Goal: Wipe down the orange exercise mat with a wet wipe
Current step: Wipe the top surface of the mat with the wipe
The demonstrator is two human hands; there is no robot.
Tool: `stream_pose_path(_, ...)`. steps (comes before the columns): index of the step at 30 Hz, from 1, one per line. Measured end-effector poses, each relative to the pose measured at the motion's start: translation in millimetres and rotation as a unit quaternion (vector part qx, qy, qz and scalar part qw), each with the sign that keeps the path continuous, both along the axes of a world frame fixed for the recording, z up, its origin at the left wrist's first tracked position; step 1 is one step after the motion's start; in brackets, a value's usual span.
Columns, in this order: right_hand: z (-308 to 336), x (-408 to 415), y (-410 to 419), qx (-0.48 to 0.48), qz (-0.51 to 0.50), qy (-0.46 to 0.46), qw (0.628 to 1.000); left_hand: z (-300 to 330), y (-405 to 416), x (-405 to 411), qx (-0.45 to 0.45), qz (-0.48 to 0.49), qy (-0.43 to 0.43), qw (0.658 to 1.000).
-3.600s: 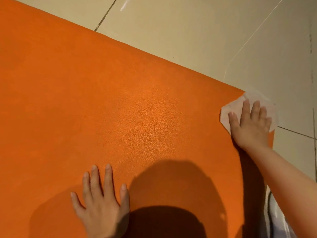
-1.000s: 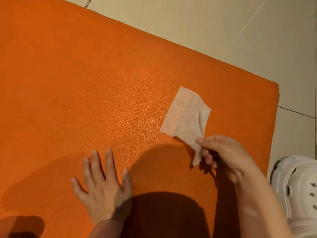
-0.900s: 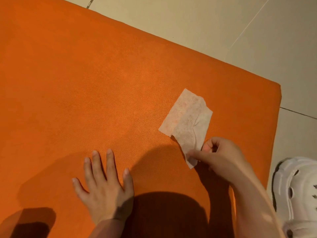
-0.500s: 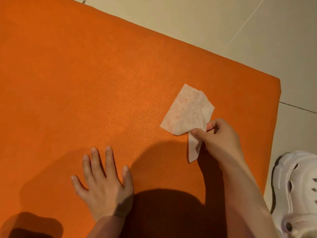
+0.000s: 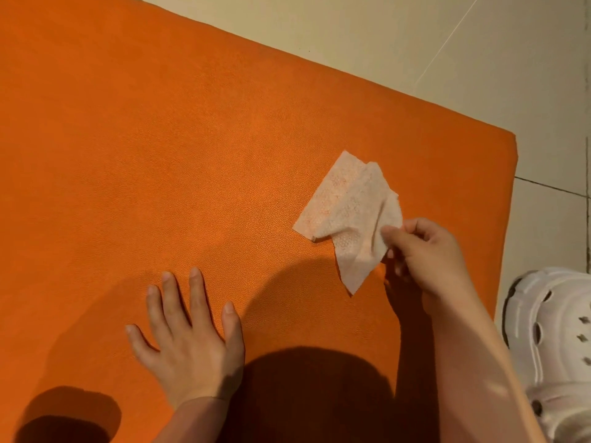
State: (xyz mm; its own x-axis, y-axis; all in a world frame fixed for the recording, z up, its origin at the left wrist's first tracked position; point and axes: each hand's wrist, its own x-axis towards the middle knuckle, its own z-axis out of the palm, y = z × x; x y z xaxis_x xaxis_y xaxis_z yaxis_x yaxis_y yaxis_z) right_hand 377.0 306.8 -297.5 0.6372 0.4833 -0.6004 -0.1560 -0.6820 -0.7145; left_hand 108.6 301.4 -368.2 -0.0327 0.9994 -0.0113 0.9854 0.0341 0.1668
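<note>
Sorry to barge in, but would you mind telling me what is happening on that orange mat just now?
A person is cleaning the orange exercise mat, which lies on a tiled floor. The right hand pinches a crumpled wet wipe by one edge, part of it lifted, part lying on the mat near its right end. The left hand rests flat on the mat, fingers spread. A white clog sits beside the mat's right edge.

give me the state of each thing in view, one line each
orange mat: lying flat on the tiled floor
wet wipe: crumpled, partly lifted, far end on the mat
right hand: pinches the wipe's edge
left hand: flat on the mat, fingers spread
white clog: on the floor beside the mat
</note>
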Motion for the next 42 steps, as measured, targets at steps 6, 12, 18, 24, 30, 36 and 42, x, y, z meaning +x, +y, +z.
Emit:
stream_pose_path(6, -3.0, 12.7, -45.5, -0.109, -0.105, -0.225, 0.962, -0.7, 0.6, 1.0, 0.002, 0.001, -0.002, 1.000)
stream_pose_path(12, -15.6, -7.0, -1.2, 0.057, 0.227, -0.452, 0.861, -0.4, -0.2, 1.4, 0.002, 0.001, 0.000, 1.000)
stream_pose_path(18, -58.4, 19.3, 34.3, 0.077, 0.582, -0.425, 0.689, -0.6, 0.5, 3.0, -0.002, 0.007, -0.011, 1.000)
stream_pose_path(24, -55.8, 102.6, 18.2, -0.154, 0.250, -0.443, 0.847, -1.0, -0.6, 3.0, 0.009, 0.003, -0.012, 1.000)
stream_pose_path(30, -58.1, 41.5, 28.7, -0.202, 0.133, -0.420, 0.875, -3.3, 0.1, 0.3, 0.024, 0.001, -0.005, 1.000)
stream_pose_path(36, -66.1, -108.5, 58.0, 0.034, 0.369, -0.456, 0.809, -5.1, 0.1, -0.8, 0.019, -0.003, 0.014, 1.000)
stream_pose_path(42, -72.5, -82.3, 50.4, 0.107, 0.504, -0.447, 0.731, -7.1, -4.0, -2.2, 0.047, -0.011, 0.022, 0.999)
